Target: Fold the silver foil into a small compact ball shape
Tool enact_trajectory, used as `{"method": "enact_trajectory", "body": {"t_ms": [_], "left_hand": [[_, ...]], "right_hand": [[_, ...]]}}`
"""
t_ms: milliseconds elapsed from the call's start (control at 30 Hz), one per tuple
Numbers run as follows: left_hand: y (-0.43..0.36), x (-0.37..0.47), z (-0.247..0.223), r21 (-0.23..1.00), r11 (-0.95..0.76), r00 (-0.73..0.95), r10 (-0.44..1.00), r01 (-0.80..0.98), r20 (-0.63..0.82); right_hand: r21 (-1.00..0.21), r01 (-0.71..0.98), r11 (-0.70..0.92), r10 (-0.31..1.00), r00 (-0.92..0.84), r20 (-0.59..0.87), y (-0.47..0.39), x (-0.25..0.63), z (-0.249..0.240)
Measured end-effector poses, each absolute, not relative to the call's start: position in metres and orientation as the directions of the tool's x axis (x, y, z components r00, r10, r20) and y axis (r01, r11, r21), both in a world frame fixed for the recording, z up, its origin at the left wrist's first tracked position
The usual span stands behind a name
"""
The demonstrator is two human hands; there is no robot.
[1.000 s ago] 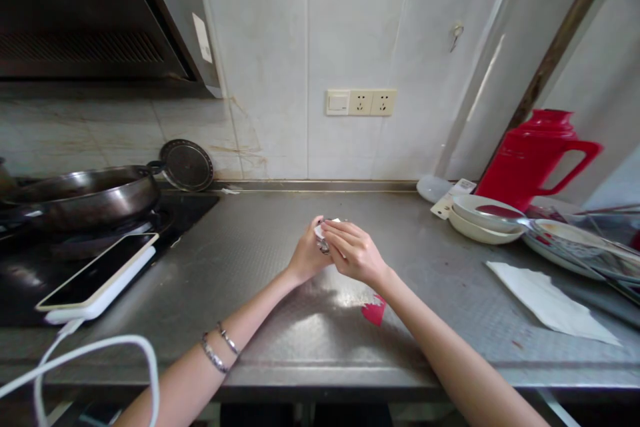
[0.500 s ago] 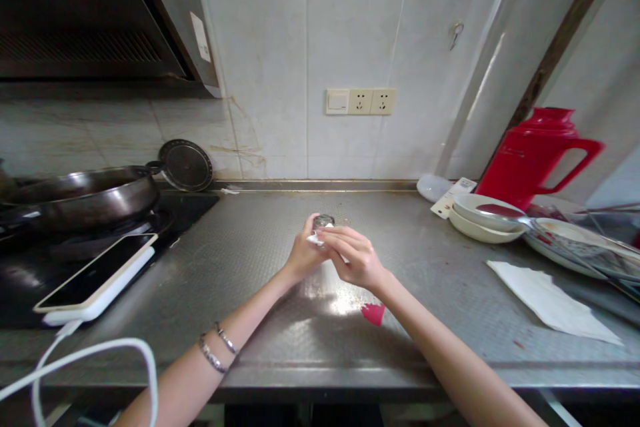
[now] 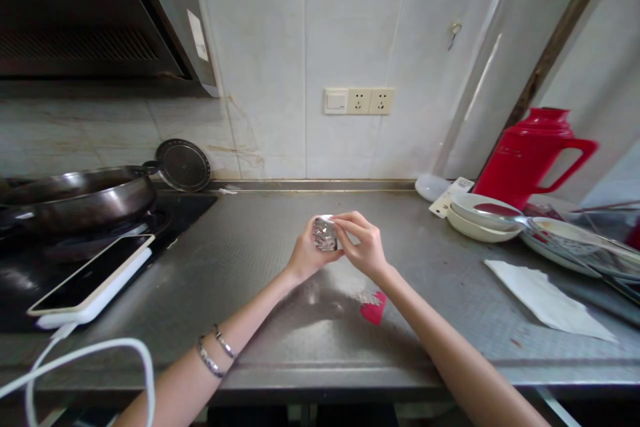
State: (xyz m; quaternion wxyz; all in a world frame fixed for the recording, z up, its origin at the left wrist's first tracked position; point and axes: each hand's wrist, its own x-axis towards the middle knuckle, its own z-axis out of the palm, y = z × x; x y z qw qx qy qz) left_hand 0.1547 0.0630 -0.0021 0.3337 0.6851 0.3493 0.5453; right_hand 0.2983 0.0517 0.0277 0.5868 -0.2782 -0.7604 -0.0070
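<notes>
My left hand (image 3: 307, 255) is wrapped round a small, shiny, clear glass (image 3: 325, 235), held above the steel counter with its glinting open end or base facing me. At the upper edge of the glass, the fingers of my right hand (image 3: 363, 245) are pinched together on a scrap of white tissue (image 3: 327, 217). Most of the tissue is hidden by the fingers and the glass. Below the hands, a red heart-like patch (image 3: 373, 310) shows on the counter; whether it is flat or raised I cannot tell.
On the left are a phone (image 3: 93, 275), a white cable (image 3: 143, 345) and a pan (image 3: 83, 197) on the stove. To the right lie a white napkin (image 3: 547, 300), stacked bowls (image 3: 483, 230) and a red thermos jug (image 3: 525, 157). The counter (image 3: 240, 247) meets a tiled wall.
The glass has been tipped so its shiny face turns toward me. My right hand has shifted slightly right and up, from across the glass to its edge.
</notes>
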Motion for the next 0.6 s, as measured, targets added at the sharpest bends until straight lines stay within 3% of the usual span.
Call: {"method": "enact_trajectory", "body": {"t_ms": [333,600], "left_hand": [[0.075,0.152,-0.007,0.886,-0.456,0.054,0.890,0.087,0.453],[0.068,0.155,-0.004,0.904,-0.417,0.107,0.907,0.100,0.407]], "right_hand": [[-0.254,0.394,0.883,0.356,-0.212,0.910,0.047,0.295,0.026],[-0.429,0.399,0.810,0.475,-0.019,0.880,0.050,0.300,0.032]]}}
